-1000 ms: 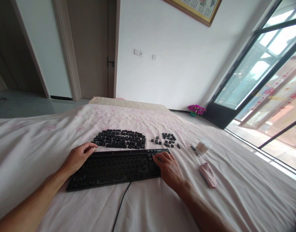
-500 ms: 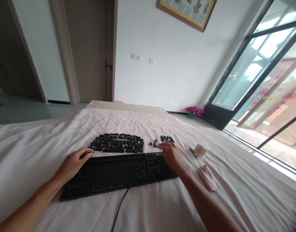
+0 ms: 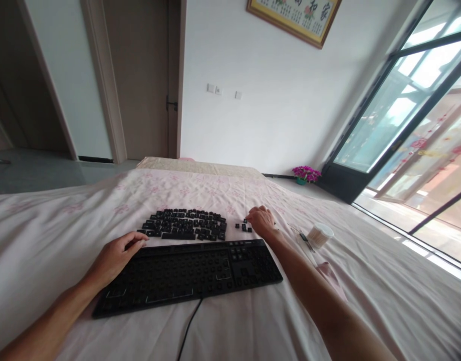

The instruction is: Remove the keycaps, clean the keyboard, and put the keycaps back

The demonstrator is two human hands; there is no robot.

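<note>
A black keyboard [image 3: 193,271] with most keycaps off lies on the pink flowered sheet. Beyond it, many loose black keycaps [image 3: 187,223] are set out in rows. At the keyboard's far left corner my left hand [image 3: 120,253] rests, thumb and fingers pinched close to the nearest loose keycaps; whatever is between them is hidden. My right hand [image 3: 262,221] reaches past the keyboard's right end, fingers curled down over the right-hand group of keycaps and mostly covering it. Beside its fingertips sit several separate small keycaps [image 3: 244,227].
To the right stand a clear tub of cotton swabs [image 3: 320,234] and a small dark tool [image 3: 306,241]. A pink cloth [image 3: 331,278] lies partly behind my right forearm. The keyboard's cable [image 3: 189,326] runs towards me. Purple flowers [image 3: 306,173] stand on the floor near the glass door.
My right hand has moved away from me, off the keyboard's right end and onto the right-hand keycap group. One more keycap shows in the small separate cluster. My left hand stays nearly still.
</note>
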